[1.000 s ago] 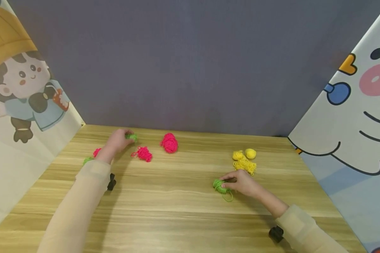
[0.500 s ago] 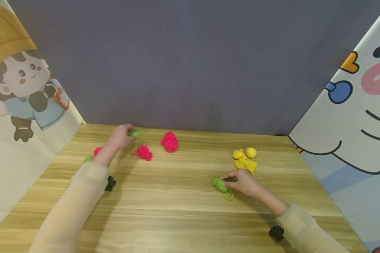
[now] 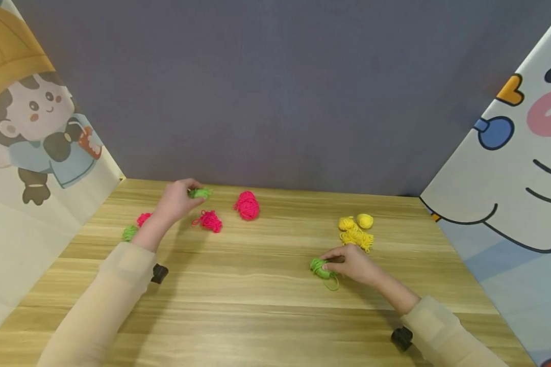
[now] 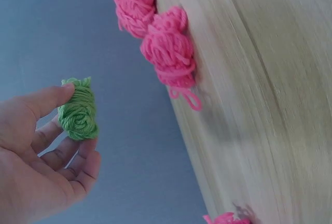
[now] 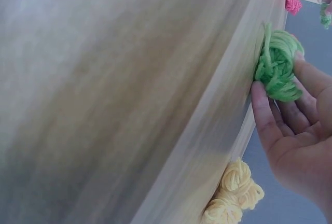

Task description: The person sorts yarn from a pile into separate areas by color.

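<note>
Near the back left of the table, my left hand [image 3: 176,200] pinches a small green yarn ball [image 3: 201,193] between thumb and fingers. The left wrist view shows that ball [image 4: 78,111] held clear of the tabletop, against the grey backdrop. My right hand [image 3: 354,264], right of centre, grips another green yarn ball [image 3: 319,267] that has a loose loop trailing. In the right wrist view this second ball [image 5: 280,68] is at the table surface, fingertips and thumb on its sides; whether it rests there I cannot tell. A loose pink yarn bundle [image 3: 209,221] lies just in front of the left hand.
Two pink yarn balls [image 3: 247,206] lie together at the back. A pink ball [image 3: 144,219] and a green ball [image 3: 129,233] are beside my left forearm. Several yellow yarn balls [image 3: 357,238] cluster beyond my right hand. A grey panel [image 3: 275,102] stands behind the table.
My left hand has shifted slightly right and toward the back with its green yarn ball, uncovering more of the balls beside the forearm. The right hand stays nearly still.
</note>
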Motion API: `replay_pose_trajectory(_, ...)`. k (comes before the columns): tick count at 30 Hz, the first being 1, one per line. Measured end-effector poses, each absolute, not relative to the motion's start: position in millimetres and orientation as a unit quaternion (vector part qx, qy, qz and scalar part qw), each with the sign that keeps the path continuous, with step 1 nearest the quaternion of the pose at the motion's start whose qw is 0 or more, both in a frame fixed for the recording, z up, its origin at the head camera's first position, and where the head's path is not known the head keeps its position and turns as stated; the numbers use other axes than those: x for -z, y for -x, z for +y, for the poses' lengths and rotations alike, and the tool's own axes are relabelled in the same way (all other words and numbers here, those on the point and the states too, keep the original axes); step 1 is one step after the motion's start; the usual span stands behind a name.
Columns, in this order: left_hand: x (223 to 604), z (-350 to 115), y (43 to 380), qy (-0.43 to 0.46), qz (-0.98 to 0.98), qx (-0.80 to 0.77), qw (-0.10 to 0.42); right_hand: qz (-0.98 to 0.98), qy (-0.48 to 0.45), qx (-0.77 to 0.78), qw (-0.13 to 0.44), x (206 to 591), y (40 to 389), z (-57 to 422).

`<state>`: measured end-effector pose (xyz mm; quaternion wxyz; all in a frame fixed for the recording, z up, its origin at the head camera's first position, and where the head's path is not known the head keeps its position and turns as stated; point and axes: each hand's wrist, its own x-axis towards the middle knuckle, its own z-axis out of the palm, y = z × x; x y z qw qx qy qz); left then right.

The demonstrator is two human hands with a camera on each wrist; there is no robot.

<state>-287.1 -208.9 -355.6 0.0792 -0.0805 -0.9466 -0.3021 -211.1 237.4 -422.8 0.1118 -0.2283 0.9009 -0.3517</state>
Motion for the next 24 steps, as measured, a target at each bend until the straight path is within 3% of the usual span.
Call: replay_pose_trajectory(24, 337.8, -172.2, 245.3, 0.117, -0.937, 0.302, 0.130, 0.903, 0.226, 0.349, 0.110, 421.7, 209.6, 236.0)
